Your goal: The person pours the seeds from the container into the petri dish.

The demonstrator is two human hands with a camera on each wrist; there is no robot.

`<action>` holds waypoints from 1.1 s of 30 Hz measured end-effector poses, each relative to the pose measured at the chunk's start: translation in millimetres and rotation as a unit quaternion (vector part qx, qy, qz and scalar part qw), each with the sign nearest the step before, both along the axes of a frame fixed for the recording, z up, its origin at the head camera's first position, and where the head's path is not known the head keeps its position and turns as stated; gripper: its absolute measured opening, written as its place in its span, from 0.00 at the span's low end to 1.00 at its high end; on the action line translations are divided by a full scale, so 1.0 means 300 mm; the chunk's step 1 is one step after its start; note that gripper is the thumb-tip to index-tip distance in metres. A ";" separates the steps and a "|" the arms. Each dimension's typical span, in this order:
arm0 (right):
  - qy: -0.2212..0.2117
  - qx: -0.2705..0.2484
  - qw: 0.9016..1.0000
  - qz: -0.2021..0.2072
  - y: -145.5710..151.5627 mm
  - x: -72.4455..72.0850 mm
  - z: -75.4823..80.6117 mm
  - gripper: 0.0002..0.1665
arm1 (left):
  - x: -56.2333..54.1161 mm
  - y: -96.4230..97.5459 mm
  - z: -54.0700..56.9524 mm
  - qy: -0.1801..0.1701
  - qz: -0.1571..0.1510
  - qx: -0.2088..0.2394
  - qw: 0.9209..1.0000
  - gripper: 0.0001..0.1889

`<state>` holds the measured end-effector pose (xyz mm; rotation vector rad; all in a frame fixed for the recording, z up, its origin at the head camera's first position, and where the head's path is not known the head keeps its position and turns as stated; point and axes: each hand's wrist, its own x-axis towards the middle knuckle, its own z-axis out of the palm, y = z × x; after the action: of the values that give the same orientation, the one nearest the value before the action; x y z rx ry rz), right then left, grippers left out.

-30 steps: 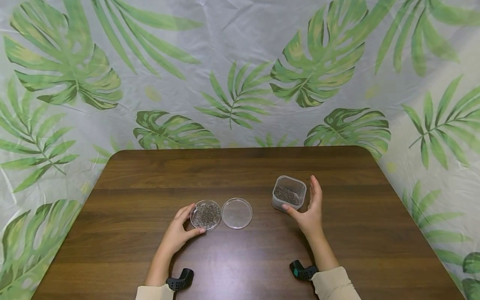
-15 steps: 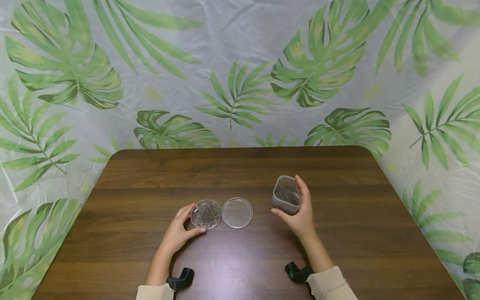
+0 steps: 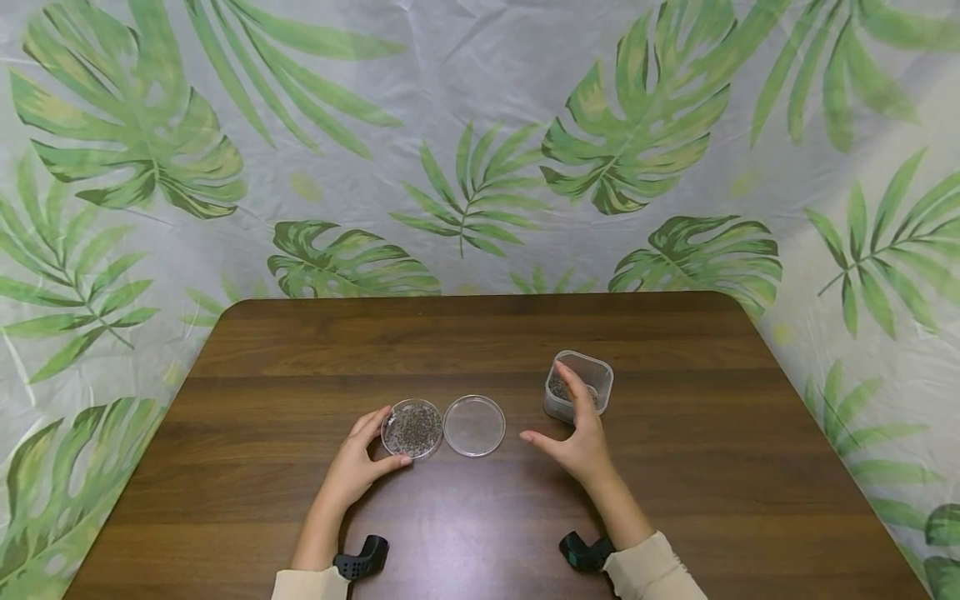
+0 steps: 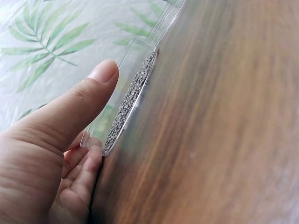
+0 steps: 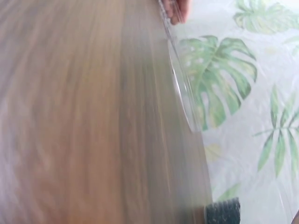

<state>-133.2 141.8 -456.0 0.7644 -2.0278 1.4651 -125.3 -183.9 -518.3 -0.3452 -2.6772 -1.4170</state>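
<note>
My left hand [image 3: 358,460] holds a round clear petri dish [image 3: 434,450] between thumb and fingers, at its left side. Small dark speckled grains [image 3: 414,428] cover the dish's bottom. In the left wrist view the grains [image 4: 131,100] show through the clear side, and the thumb overlaps the wall. To the right lies the other round clear half, a petri dish lid [image 3: 475,427], against the dish's edge. My right hand [image 3: 581,437] hovers with thumb and fingers spread and nothing between them. Behind its fingers stands a square translucent tub [image 3: 604,379] with similar grains, partly hidden.
A brown wood-grain table [image 3: 300,350] carries everything. Beyond its back edge hangs a pale cloth [image 3: 480,100] printed with green leaves. A black wrist device [image 3: 362,558] sits at the left wrist, another device [image 3: 585,552] at the right. The right wrist view is blurred.
My right hand has let go of the tub and moved left across its front, towards the lid. The left hand and the dish have stayed put.
</note>
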 end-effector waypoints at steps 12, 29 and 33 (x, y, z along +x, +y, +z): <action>-0.078 0.051 0.996 0.016 -0.027 -0.018 -0.084 0.62 | 0.000 0.002 0.000 -0.007 0.001 0.004 1.000 0.46; -0.199 0.124 0.972 0.029 -0.046 -0.044 -0.164 0.62 | 0.001 0.001 0.004 -0.006 0.001 0.001 1.000 0.46; -0.210 0.132 0.968 0.034 -0.053 -0.052 -0.177 0.62 | 0.002 0.001 0.005 -0.006 0.002 0.002 1.000 0.46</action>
<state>-148.9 125.9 -509.1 0.6734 -2.5788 1.5114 -124.8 -183.6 -516.8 -0.3328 -2.6832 -1.4271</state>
